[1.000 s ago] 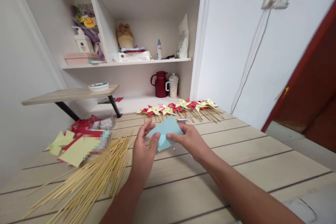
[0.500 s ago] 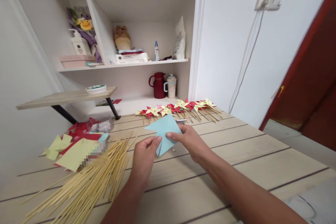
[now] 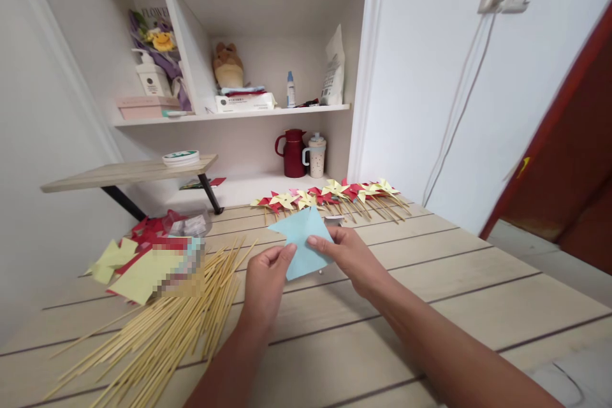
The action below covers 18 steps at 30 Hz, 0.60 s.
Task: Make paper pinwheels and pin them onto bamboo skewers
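A light blue sheet of paper (image 3: 306,258) with cut slits is held above the table between my two hands. My left hand (image 3: 268,274) pinches its lower left edge between thumb and fingers. My right hand (image 3: 351,255) grips the right side, its thumb lying on the front and the fingers hidden behind. Just below the paper a tiny white bead-like bit (image 3: 320,272) lies on the wood. Beyond my hands is a row of red and yellow paper pinwheels (image 3: 335,189) on sticks.
Thin wooden sticks (image 3: 167,338) lie in a loose pile at left. Behind them are yellow paper sheets (image 3: 143,274), partly blurred out, and a clear plastic container (image 3: 191,225). A small raised shelf (image 3: 119,173) stands at back left; a red jug (image 3: 294,156) and a cup (image 3: 316,159) stand behind.
The slit at the blue paper's lower edge, open half a second ago, now looks closed up beside my left thumb. The whole view has shifted slightly; both hands keep their hold.
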Available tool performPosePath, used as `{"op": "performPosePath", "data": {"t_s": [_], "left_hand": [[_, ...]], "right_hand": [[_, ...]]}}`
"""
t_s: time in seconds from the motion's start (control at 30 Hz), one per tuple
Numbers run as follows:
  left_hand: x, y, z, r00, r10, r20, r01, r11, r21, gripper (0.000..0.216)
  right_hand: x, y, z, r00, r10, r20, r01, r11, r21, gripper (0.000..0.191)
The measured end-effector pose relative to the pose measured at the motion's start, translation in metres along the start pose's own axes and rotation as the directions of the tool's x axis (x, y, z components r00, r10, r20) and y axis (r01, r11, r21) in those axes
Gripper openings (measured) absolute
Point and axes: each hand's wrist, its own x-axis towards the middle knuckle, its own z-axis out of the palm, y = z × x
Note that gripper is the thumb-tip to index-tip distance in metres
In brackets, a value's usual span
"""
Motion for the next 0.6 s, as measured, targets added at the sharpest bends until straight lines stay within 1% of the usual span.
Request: {"op": "performPosePath", "data": {"t_s": [0.1, 0.23, 0.3, 0.47, 0.6], "left_hand": [[0.0, -0.001, 0.0, 1.0, -0.005, -0.016, 0.005, 1.0, 0.005, 0.033], [-0.002, 0.001, 0.002, 0.999, 0.001, -0.051, -0.001, 1.0, 0.005, 0.033], [-0.003, 0.004, 0.004, 0.998, 0.004, -0.055, -0.006, 0.999, -0.038, 0.032], [-0.005, 0.009, 0.007, 1.0, -0.024, -0.01, 0.021, 0.982, -0.185, 0.035], [-0.004, 0.007, 0.006, 0.999, -0.043, 0.03, 0.05, 0.968, -0.248, 0.033]], "right_hand": [[0.0, 0.0, 0.001, 1.0, 0.008, 0.005, -0.008, 1.0, -0.024, 0.034], [0.0, 0.001, 0.001, 0.998, 0.028, -0.051, -0.032, 0.997, -0.065, 0.03], [0.001, 0.002, 0.001, 0.997, 0.041, -0.07, -0.045, 0.998, -0.053, 0.03], [0.001, 0.001, 0.002, 0.995, 0.048, -0.089, -0.047, 0.999, 0.006, 0.031], [0.001, 0.003, 0.003, 0.997, 0.054, -0.061, -0.053, 0.999, 0.009, 0.031]]}}
